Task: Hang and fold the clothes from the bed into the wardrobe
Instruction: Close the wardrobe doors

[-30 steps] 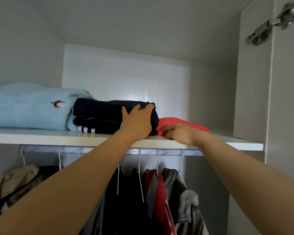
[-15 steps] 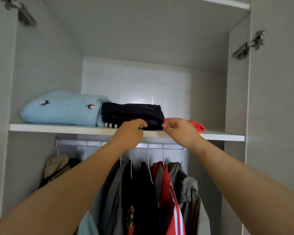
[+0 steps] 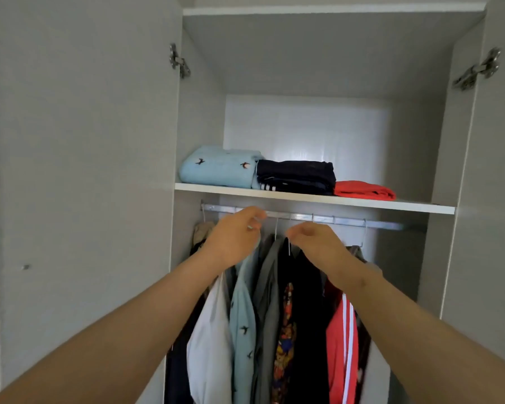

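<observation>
Three folded garments lie side by side on the wardrobe shelf [image 3: 420, 206]: a light blue one with small bird prints [image 3: 213, 168], a navy one with white stripes [image 3: 296, 176] and a red one [image 3: 365, 190]. Below the shelf, my left hand [image 3: 235, 239] and my right hand [image 3: 317, 243] hang in front of the metal rail [image 3: 385, 225]. Their fingers are loosely curled and hold nothing. The left fingertips lie close to a white hanger hook.
Several garments hang from the rail on white hangers, among them a white one [image 3: 209, 345], a pale blue shirt [image 3: 244, 322], a black one [image 3: 306, 316] and a red jacket with white stripes [image 3: 340, 339]. Both wardrobe doors [image 3: 82, 170] stand open at either side.
Both hands have left the folded clothes on the shelf and dropped to rail height. The view has pulled back from the wardrobe, so more of it shows.
</observation>
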Demonstrator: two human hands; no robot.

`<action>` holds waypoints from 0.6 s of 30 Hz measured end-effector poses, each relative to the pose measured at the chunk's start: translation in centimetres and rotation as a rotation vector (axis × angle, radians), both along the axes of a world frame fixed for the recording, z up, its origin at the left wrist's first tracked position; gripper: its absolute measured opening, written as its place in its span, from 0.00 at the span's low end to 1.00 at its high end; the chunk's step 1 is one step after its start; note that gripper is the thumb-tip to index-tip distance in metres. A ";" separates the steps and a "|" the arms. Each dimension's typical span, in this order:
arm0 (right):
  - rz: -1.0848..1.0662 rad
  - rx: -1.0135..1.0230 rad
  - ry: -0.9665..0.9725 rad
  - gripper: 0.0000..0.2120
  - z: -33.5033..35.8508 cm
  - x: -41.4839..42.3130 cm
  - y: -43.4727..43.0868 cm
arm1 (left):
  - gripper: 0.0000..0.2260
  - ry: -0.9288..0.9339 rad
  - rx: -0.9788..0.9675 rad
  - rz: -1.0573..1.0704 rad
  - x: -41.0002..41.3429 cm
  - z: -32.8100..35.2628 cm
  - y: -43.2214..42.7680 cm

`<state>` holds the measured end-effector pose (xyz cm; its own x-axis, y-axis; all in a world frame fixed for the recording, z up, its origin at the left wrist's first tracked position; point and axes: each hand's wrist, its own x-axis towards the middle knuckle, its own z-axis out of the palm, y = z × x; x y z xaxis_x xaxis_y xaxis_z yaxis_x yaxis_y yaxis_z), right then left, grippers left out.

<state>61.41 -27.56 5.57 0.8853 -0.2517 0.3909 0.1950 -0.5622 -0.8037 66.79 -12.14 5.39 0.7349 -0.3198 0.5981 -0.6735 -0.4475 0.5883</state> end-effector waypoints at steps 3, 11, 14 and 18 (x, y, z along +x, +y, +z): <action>0.045 -0.011 0.006 0.08 0.5 -2.0 3.6 | 0.13 -0.013 -0.039 0.041 -2.2 0.1 3.8; 0.157 0.076 -0.057 0.06 1.8 -4.6 14.2 | 0.12 -0.176 -0.094 0.167 -7.0 0.4 14.6; 0.151 0.042 -0.053 0.09 1.5 -4.2 18.3 | 0.13 -0.308 -0.048 0.246 -7.3 0.3 19.3; 0.174 0.058 -0.054 0.07 0.9 -3.6 22.8 | 0.17 -0.614 -0.061 0.358 -6.1 -0.4 25.0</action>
